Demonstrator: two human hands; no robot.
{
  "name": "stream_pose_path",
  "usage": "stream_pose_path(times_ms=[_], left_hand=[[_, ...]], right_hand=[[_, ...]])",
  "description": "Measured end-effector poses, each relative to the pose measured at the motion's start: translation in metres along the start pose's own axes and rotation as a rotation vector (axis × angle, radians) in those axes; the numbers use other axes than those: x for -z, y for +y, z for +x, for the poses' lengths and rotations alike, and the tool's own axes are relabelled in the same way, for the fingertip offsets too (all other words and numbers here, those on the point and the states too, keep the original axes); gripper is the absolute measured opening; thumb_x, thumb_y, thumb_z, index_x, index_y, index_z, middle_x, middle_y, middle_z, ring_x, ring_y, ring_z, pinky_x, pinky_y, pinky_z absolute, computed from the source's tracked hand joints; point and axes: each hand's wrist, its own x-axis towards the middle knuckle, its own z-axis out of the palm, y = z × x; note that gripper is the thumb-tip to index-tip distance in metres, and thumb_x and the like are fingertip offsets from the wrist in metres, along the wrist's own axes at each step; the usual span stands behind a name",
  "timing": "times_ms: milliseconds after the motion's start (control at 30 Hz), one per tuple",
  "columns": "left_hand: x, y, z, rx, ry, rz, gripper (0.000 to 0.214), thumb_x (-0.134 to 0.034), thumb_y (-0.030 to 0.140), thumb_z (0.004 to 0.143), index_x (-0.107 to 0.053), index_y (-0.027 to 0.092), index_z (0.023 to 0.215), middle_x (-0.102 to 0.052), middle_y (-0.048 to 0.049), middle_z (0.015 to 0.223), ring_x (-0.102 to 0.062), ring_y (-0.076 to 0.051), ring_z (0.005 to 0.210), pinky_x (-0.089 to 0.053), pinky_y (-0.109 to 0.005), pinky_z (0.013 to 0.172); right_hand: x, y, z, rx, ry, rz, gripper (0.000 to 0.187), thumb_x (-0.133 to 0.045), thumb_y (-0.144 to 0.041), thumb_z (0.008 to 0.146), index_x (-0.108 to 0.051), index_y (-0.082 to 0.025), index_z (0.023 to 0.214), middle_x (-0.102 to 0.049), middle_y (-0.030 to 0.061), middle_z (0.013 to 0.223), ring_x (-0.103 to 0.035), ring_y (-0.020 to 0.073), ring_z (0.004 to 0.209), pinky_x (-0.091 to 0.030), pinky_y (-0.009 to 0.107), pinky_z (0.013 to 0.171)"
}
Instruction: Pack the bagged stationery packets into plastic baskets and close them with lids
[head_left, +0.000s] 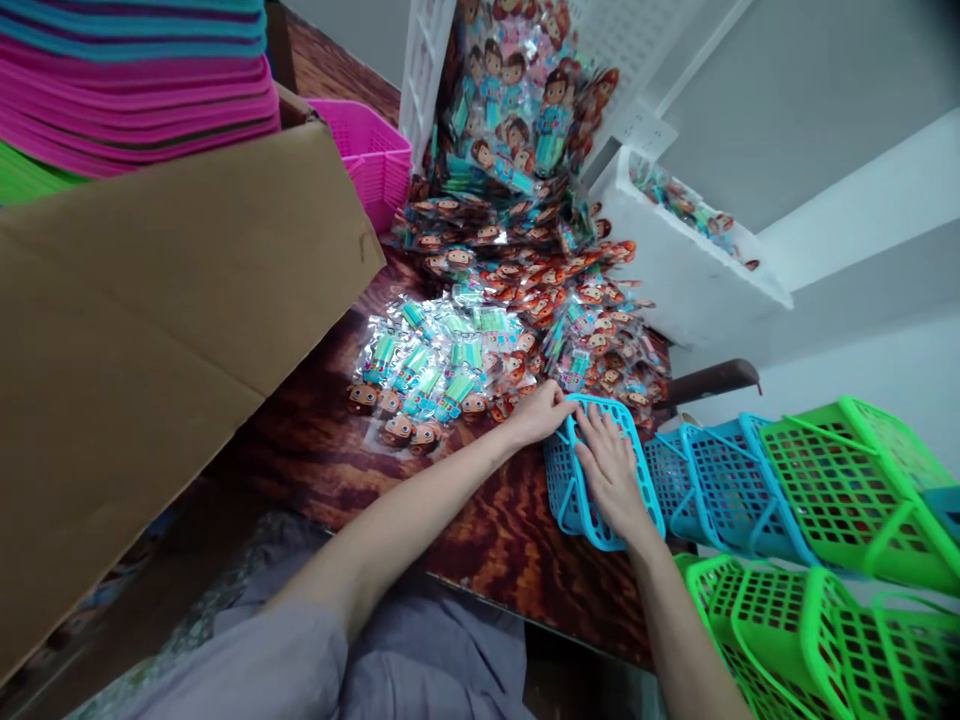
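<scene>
A small blue plastic basket (564, 470) with a lattice wall stands on the dark wood-patterned table (487, 515). My left hand (540, 413) is closed at its far left corner, fingers pinched on the rim. Across the top of the basket lies my right hand (611, 470), its fingers stretched out and reaching toward the far rim. What is inside the basket is hidden under that hand. Just left of it, clear packets with cartoon figures and green strips (427, 370) are spread on the table.
More packets (517, 250) spill from a tipped white crate (427, 70). Left stands a cardboard box (172, 330) below stacked coloured baskets (135, 85); a pink basket (375, 150) is behind it. Blue baskets (724, 480) and green baskets (825, 470) crowd the right. A white bin (675, 260) holds packets.
</scene>
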Motion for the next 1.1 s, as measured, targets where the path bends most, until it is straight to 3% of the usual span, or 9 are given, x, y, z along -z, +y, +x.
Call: stream_pose_path(times_ms=[167,333,467,533,600,733,833,933,1100], left_hand=[[-0.017,-0.002,0.002,-0.008,0.033,0.004,0.011,-0.054,0.031,0.094,-0.053,0.021,0.089,-0.058,0.0042,0.079,-0.053,-0.014,0.073,-0.038,-0.024,0.068],[-0.022,0.007,0.003,-0.004,0.082,0.036,0.009,-0.056,0.029,0.094,-0.055,0.021,0.090,-0.063,0.0004,0.088,-0.058,-0.017,0.087,-0.042,-0.028,0.081],[-0.018,0.011,-0.027,0.036,0.184,0.045,0.013,-0.052,0.032,0.097,-0.054,0.020,0.091,-0.063,-0.0044,0.102,-0.057,-0.018,0.100,-0.040,-0.028,0.086],[-0.021,0.011,-0.049,0.071,0.180,0.042,0.024,-0.045,0.037,0.099,-0.054,0.021,0.085,-0.063,-0.0023,0.089,-0.059,-0.018,0.086,-0.040,-0.028,0.077],[-0.028,0.012,-0.068,0.086,0.118,0.032,0.032,-0.051,0.045,0.096,-0.053,0.021,0.074,-0.059,0.0018,0.071,-0.056,-0.016,0.070,-0.036,-0.027,0.066],[-0.039,0.016,-0.078,0.097,0.035,0.021,0.028,-0.060,0.037,0.088,-0.049,0.021,0.067,-0.049,0.0052,0.060,-0.048,-0.013,0.060,-0.027,-0.026,0.058],[-0.038,0.015,-0.070,0.089,-0.002,0.013,0.028,-0.057,0.030,0.087,-0.044,0.020,0.064,-0.044,0.0056,0.060,-0.043,-0.013,0.059,-0.025,-0.026,0.057],[-0.036,0.010,-0.063,0.059,-0.053,-0.009,0.031,-0.055,0.033,0.088,-0.040,0.020,0.064,-0.041,0.0059,0.060,-0.041,-0.012,0.060,-0.025,-0.025,0.057],[-0.037,0.001,-0.063,0.042,-0.090,-0.041,0.031,-0.052,0.041,0.088,-0.039,0.021,0.068,-0.042,0.0059,0.063,-0.042,-0.012,0.062,-0.030,-0.023,0.058]], right_hand=[[-0.007,-0.009,-0.008,-0.058,0.100,-0.135,0.051,-0.021,-0.041,0.104,-0.035,-0.032,0.152,-0.028,0.0004,0.162,-0.017,0.0218,0.151,-0.014,0.056,0.120],[-0.008,-0.009,-0.005,-0.104,0.152,-0.075,0.051,-0.021,-0.040,0.103,-0.042,-0.031,0.149,-0.036,0.0022,0.158,-0.023,0.0211,0.150,-0.015,0.054,0.120],[-0.003,0.001,-0.008,-0.124,0.211,0.072,0.050,-0.025,-0.044,0.101,-0.053,-0.027,0.140,-0.049,0.0051,0.150,-0.034,0.0230,0.144,-0.018,0.054,0.118],[0.003,0.015,-0.013,-0.196,0.320,0.090,0.051,-0.028,-0.046,0.099,-0.059,-0.024,0.133,-0.056,0.0087,0.142,-0.040,0.0264,0.139,-0.021,0.054,0.117],[0.009,0.033,-0.018,-0.351,0.411,0.053,0.054,-0.032,-0.046,0.095,-0.060,-0.018,0.130,-0.058,0.0146,0.137,-0.043,0.0318,0.135,-0.024,0.056,0.113],[0.014,0.067,-0.027,-0.635,0.280,0.166,0.055,-0.038,-0.049,0.085,-0.068,-0.012,0.111,-0.068,0.0204,0.111,-0.058,0.0348,0.107,-0.041,0.049,0.096],[0.011,0.082,-0.030,-0.653,0.223,0.283,0.046,-0.042,-0.054,0.080,-0.068,-0.017,0.087,-0.069,0.0110,0.082,-0.061,0.0274,0.081,-0.048,0.038,0.077],[0.003,0.090,-0.032,-0.652,0.220,0.384,0.047,-0.041,-0.058,0.079,-0.065,-0.018,0.081,-0.067,0.0055,0.074,-0.060,0.0222,0.071,-0.049,0.031,0.066],[-0.001,0.095,-0.032,-0.647,0.221,0.436,0.048,-0.039,-0.058,0.082,-0.065,-0.018,0.079,-0.067,0.0042,0.071,-0.061,0.0210,0.070,-0.050,0.030,0.066]])
